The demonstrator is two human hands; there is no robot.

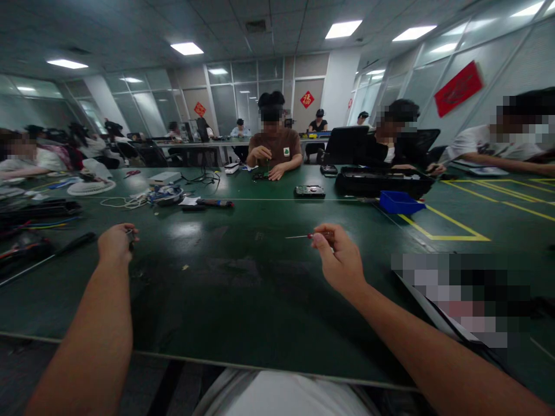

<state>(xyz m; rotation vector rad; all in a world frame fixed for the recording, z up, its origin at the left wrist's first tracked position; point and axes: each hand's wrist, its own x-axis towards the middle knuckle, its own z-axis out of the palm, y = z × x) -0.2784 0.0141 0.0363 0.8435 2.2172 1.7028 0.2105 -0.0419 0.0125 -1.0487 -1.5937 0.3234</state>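
Note:
A small screwdriver with a red handle and thin metal shaft [297, 237] is held in my right hand [340, 257], its tip pointing left above the green table [225, 312]. Over the left part of the table is my left hand [116, 242], its fingers curled round something small that I cannot make out, with a bit of shine near the fingertips. The two hands are far apart.
Across the table a person handles small parts. A hard drive [309, 191], a blue bin [401, 202] and a long black case [384, 182] stand beyond my right hand. Cables [165, 195], a white fan cover [91, 186] and tools lie at the left. A blurred object sits at the right.

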